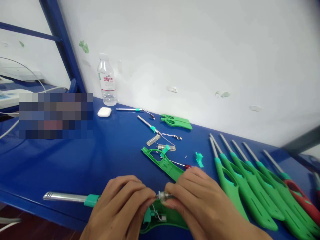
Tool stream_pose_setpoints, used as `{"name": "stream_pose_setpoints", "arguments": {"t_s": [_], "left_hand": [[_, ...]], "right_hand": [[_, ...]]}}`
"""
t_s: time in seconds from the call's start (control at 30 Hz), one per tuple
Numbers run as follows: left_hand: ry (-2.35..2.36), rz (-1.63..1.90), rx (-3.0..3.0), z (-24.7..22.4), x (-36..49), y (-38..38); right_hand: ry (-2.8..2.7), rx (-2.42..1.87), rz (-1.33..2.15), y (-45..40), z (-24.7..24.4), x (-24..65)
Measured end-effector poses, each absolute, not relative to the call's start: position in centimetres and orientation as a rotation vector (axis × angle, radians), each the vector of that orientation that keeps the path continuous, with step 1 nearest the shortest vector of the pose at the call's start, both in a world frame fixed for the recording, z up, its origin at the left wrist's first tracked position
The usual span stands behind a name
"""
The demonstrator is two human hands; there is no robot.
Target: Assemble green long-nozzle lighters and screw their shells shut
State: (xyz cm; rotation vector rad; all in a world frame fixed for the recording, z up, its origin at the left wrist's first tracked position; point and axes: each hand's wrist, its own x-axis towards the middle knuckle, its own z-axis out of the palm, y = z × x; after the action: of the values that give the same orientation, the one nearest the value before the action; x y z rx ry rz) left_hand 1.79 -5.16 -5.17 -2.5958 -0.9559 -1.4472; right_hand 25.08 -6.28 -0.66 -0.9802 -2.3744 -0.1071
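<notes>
My right hand (197, 196) is closed round a small clear fuel tank (163, 196), its pale valve end pointing left. Against that end, my left hand (122, 203) has its fingers pinched together; what they grip is hidden. Below both hands lies an opened green long-reach lighter half (172, 216), with a white wire and small connector inside. Its metal barrel (66, 197) with a teal collar sticks out to the left. Beyond the right hand is another green casing half (163, 164), beside a screwdriver (181, 164) with a red handle.
Assembled lighters (250, 180) lie in a row at right. Further back are two barrels with wires (147, 124), loose clear tanks (166, 147), a teal trigger (199, 159) and green casings (176, 122). A water bottle (107, 81) and white case (104, 112) stand near the wall.
</notes>
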Motion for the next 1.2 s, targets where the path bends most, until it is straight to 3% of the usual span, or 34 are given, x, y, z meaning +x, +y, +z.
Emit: {"name": "stream_pose_setpoints", "arguments": {"t_s": [1.2], "left_hand": [[-1.017, -1.339, -2.587, -5.21, 1.54, -5.31]], "right_hand": [[-2.340, -0.895, -0.227, -5.84, -0.65, 25.39]]}}
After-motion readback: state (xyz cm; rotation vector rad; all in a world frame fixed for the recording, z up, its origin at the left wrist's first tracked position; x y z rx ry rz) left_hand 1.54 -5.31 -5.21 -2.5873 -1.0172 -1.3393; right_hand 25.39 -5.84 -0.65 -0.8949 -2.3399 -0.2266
